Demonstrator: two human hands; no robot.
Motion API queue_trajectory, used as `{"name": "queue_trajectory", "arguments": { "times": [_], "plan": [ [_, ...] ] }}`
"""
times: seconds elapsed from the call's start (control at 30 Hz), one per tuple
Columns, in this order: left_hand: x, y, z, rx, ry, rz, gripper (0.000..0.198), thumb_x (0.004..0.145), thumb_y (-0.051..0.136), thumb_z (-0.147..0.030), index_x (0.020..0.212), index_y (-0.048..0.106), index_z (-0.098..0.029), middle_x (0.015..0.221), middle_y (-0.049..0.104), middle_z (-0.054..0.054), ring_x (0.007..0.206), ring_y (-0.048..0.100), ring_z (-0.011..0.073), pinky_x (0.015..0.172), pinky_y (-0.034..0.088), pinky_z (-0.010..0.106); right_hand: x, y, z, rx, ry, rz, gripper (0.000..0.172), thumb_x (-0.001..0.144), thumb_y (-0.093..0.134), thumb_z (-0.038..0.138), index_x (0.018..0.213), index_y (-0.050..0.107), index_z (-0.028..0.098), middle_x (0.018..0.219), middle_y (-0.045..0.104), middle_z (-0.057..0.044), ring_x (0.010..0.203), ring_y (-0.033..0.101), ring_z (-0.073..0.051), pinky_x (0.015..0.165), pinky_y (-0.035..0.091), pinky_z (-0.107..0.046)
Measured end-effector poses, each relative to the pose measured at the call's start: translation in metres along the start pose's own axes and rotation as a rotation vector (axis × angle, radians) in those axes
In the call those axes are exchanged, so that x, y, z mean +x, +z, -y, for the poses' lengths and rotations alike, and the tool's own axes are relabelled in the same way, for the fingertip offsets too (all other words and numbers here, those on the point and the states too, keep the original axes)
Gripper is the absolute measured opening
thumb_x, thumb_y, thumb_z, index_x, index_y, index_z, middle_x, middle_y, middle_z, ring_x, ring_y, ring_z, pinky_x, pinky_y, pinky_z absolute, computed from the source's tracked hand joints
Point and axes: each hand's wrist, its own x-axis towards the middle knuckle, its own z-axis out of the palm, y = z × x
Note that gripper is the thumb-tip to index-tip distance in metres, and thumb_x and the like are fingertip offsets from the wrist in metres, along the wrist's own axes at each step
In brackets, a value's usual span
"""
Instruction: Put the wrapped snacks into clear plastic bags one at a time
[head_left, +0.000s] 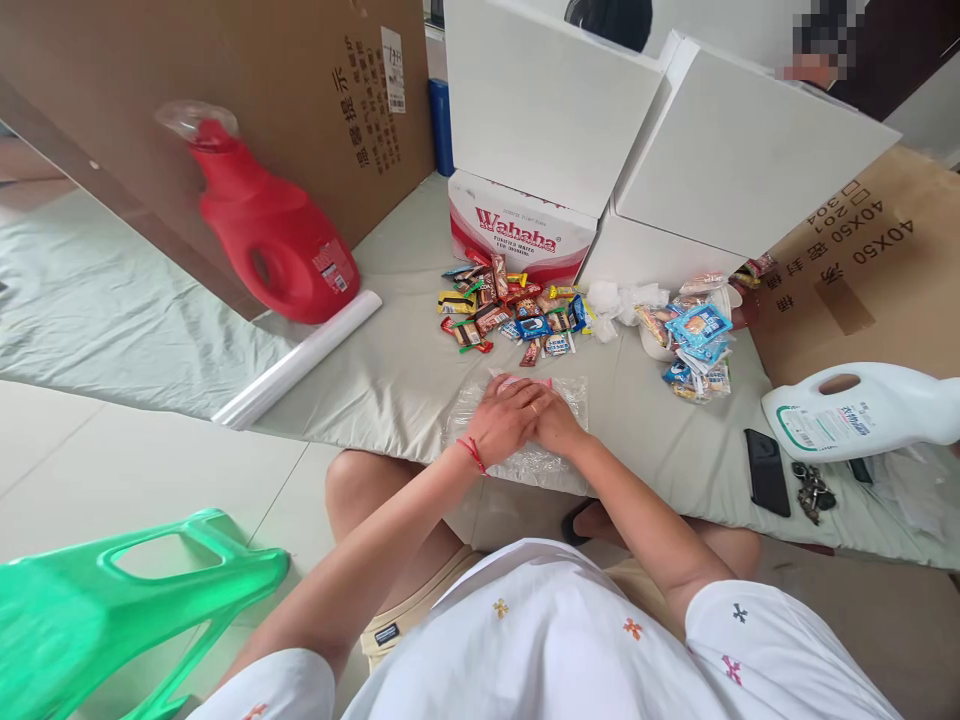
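Note:
Both hands rest together on a sheet of clear, crinkled plastic that looks like bubble wrap (pixel 551 462) near the bed's front edge. My left hand (pixel 504 420), with a red string bracelet at the wrist, lies flat with its fingers stretched over my right hand (pixel 559 422). Most of the right hand's fingers are hidden beneath it. A small pink-red patch (pixel 536 382) shows at the fingertips; what it belongs to is hidden. Just beyond the plastic lies a pile of small wrapped snacks (pixel 517 305).
More snack packets (pixel 697 335) spill from a white bowl on the right. Behind stand a Wahaba carton (pixel 517 230) and white boxes (pixel 690 150). A red jug (pixel 281 235) and plastic roll (pixel 300 358) lie left; a white bottle (pixel 862 410), phone (pixel 767 472) and keys (pixel 814 492) right. A green stool (pixel 67 620) stands lower left.

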Motion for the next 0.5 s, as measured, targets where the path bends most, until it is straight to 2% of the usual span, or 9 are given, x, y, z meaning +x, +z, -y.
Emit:
{"name": "queue_trajectory", "arguments": {
  "times": [0.1, 0.17, 0.3, 0.37, 0.43, 0.5],
  "plan": [
    [-0.014, 0.009, 0.02, 0.086, -0.246, -0.053, 0.041, 0.1, 0.044, -0.031, 0.131, 0.069, -0.028, 0.131, 0.072, 0.012, 0.127, 0.061, 0.0305, 0.12, 0.028, 0.059, 0.0, -0.002, -0.001, -0.048, 0.012, 0.077, 0.035, 0.098, 0.054, 0.016, 0.125, 0.073, 0.027, 0.114, 0.066, -0.011, 0.106, 0.055, -0.027, 0.095, 0.044, -0.041],
    [-0.028, 0.011, 0.037, 0.144, -0.406, -0.064, 0.038, 0.099, 0.043, -0.028, 0.123, 0.073, -0.025, 0.123, 0.075, 0.014, 0.12, 0.064, 0.0328, 0.115, 0.031, 0.062, 0.001, -0.004, -0.002, -0.065, -0.005, 0.094, 0.038, 0.099, 0.054, 0.015, 0.125, 0.073, 0.033, 0.107, 0.064, -0.007, 0.1, 0.054, -0.025, 0.09, 0.043, -0.038],
    [-0.049, 0.009, 0.056, 0.231, -0.574, -0.063, 0.034, 0.094, 0.046, -0.024, 0.113, 0.075, -0.025, 0.129, 0.072, 0.013, 0.122, 0.059, 0.036, 0.105, 0.038, 0.064, 0.001, -0.004, -0.002, -0.062, -0.004, 0.076, 0.045, 0.097, 0.056, 0.013, 0.131, 0.07, 0.038, 0.105, 0.061, -0.005, 0.098, 0.052, -0.023, 0.088, 0.042, -0.036],
    [-0.05, 0.005, 0.053, 0.261, -0.634, -0.129, 0.031, 0.093, 0.049, -0.026, 0.105, 0.077, -0.023, 0.129, 0.072, 0.014, 0.121, 0.057, 0.0389, 0.1, 0.043, 0.063, 0.001, -0.003, -0.002, -0.061, -0.002, 0.076, 0.044, 0.097, 0.057, 0.012, 0.13, 0.071, 0.038, 0.106, 0.06, -0.005, 0.098, 0.051, -0.023, 0.088, 0.041, -0.035],
    [-0.045, 0.0, 0.041, 0.268, -0.654, -0.256, 0.03, 0.093, 0.049, -0.025, 0.104, 0.077, -0.02, 0.131, 0.07, 0.015, 0.121, 0.056, 0.04, 0.098, 0.046, 0.061, 0.0, -0.002, -0.003, -0.057, -0.003, 0.072, 0.043, 0.097, 0.057, 0.013, 0.129, 0.071, 0.038, 0.106, 0.06, -0.005, 0.097, 0.051, -0.023, 0.087, 0.042, -0.035],
    [-0.035, -0.002, 0.025, 0.209, -0.562, -0.364, 0.033, 0.094, 0.048, -0.023, 0.111, 0.076, -0.02, 0.134, 0.067, 0.015, 0.122, 0.056, 0.0369, 0.102, 0.046, 0.058, -0.001, 0.0, -0.003, -0.059, -0.013, 0.06, 0.04, 0.099, 0.055, 0.015, 0.128, 0.071, 0.037, 0.105, 0.061, -0.005, 0.096, 0.051, -0.023, 0.087, 0.042, -0.035]
  ]
}}
